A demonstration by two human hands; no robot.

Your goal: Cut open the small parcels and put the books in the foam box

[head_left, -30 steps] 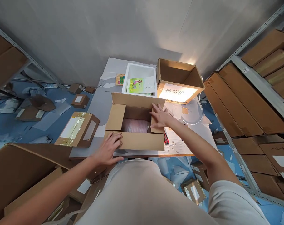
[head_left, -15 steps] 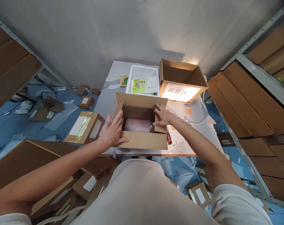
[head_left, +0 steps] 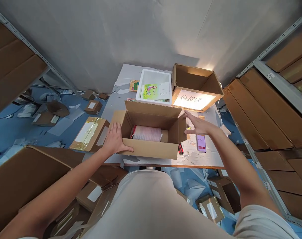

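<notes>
An uncovered cardboard box [head_left: 151,152] is at the table's front edge with its flaps folded out. Inside it lies a bubble-wrapped package [head_left: 147,133] with a red edge at its left end. My left hand [head_left: 114,139] rests flat on the box's left flap, thumb stretched along the front flap. Over at the right flap, my right hand [head_left: 197,124] has its fingers apart; whether the fingertips touch the cardboard I cannot tell. A red and black cutter-like tool [head_left: 181,149] lies just right of the box, and a phone with a purple screen [head_left: 201,143] is below my right hand.
Behind the box, a white tray [head_left: 139,94] holds booklets, next to a larger open carton [head_left: 198,87] with a paper sign. A taped parcel [head_left: 90,134] stands at the left. Cartons fill the right shelf [head_left: 263,71]; parcels and paper scraps litter the blue floor.
The side flaps have swung outward, showing more of the package. My right hand has moved right, off the inside of the right flap; my left hand has shifted slightly left and down. The phone has come into view.
</notes>
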